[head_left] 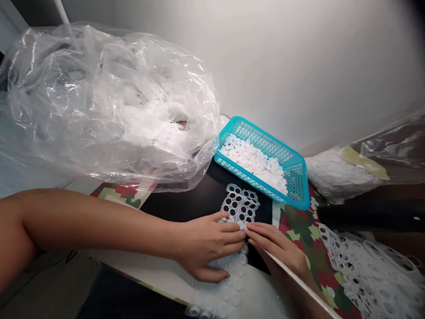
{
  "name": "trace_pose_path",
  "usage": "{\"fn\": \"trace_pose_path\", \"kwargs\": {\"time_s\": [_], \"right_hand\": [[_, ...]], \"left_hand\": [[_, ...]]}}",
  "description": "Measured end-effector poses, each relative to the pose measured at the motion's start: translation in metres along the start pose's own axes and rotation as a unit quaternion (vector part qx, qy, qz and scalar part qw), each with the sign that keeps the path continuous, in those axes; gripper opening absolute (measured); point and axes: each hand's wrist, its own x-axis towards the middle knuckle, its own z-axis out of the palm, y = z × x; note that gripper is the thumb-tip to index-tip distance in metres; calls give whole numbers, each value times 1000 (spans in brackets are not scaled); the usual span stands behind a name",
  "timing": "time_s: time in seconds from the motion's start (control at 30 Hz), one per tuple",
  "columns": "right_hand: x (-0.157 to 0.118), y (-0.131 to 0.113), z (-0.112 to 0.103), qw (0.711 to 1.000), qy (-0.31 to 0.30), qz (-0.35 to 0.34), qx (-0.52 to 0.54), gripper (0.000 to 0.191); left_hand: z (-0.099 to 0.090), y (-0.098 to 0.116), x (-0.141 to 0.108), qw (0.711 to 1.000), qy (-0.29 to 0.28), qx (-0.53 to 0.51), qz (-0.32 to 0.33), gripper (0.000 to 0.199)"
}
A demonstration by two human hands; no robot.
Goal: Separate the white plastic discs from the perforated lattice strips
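Observation:
A translucent plastic sheet [236, 204] lies over a black surface in front of me. Its far part has rows of open round holes; round white discs fill its near part [229, 290]. My left hand [209, 243] rests flat across the sheet's middle, fingers stretched out and thumb apart. From the right, my right hand [285, 250] meets it at the sheet's right edge, its fingertips drawn together beside a small white disc. My right thumb is hidden, so what those fingertips pinch cannot be made out.
Beyond the sheet stands a blue plastic basket [303, 195] with many white discs. A large clear bag [109, 102] of white pieces fills the back left. Perforated plastic scraps [375, 270] pile up at right, below a filled bag [341, 173]. A pale wall rises behind.

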Motion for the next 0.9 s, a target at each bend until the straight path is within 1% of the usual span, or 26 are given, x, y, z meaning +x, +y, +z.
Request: {"fn": "trace_pose_path", "kwargs": {"time_s": [0.1, 0.2, 0.37, 0.53, 0.63, 0.77, 0.9], "right_hand": [[-6, -2, 7, 1000, 21, 8, -12, 30], [-5, -8, 11, 999, 42, 17, -23, 31], [0, -17, 13, 996, 58, 52, -36, 26], [0, -19, 17, 992, 92, 75, -49, 25], [0, -17, 15, 986, 115, 97, -75, 26], [2, -12, 7, 975, 147, 125, -107, 26], [3, -10, -1, 959, 210, 153, -110, 29]], "left_hand": [[-1, -1, 1, 1000, 1, -12, 0, 50], [-1, -2, 2, 1000, 0, -25, 3, 50], [-2, -3, 1, 999, -10, -34, 1, 53], [-2, -3, 1, 999, -13, -38, 1, 54], [-1, -3, 1, 999, -17, -37, 2, 56], [0, -3, 0, 999, -13, -30, 4, 57], [2, -3, -1, 1000, -1, -17, 8, 58]]}}
